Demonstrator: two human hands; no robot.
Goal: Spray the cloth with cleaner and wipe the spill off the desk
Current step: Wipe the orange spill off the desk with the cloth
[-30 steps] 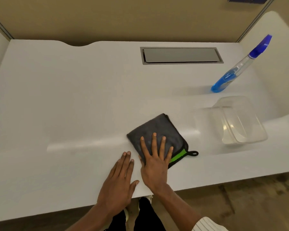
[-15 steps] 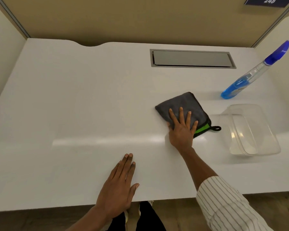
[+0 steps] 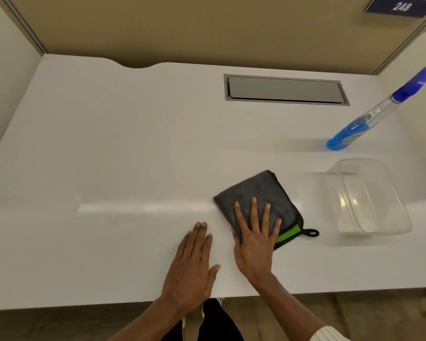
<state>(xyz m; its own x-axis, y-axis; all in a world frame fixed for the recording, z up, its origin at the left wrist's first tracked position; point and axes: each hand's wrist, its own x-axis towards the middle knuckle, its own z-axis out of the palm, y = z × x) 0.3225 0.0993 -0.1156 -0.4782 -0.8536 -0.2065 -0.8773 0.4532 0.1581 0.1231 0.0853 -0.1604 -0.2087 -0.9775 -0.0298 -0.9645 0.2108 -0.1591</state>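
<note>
A folded dark grey cloth (image 3: pixel 258 190) with a green edge and a black loop lies on the white desk (image 3: pixel 133 148), right of centre near the front. My right hand (image 3: pixel 255 238) presses flat on the cloth's near half, fingers spread. My left hand (image 3: pixel 192 264) rests flat on the bare desk just left of it, holding nothing. A spray bottle (image 3: pixel 359 126) with blue cleaner and a blue nozzle stands at the far right, well beyond both hands. No spill shows on the desk surface.
A clear plastic container (image 3: pixel 369 200) sits right of the cloth, below the bottle. A grey cable hatch (image 3: pixel 285 89) is set into the desk at the back. Beige partition walls close the back and sides. The desk's front edge runs under my wrists.
My right hand has pulled the cloth back from the middle of the desk toward the front edge, beside my left hand. The left hand stayed flat in place.
</note>
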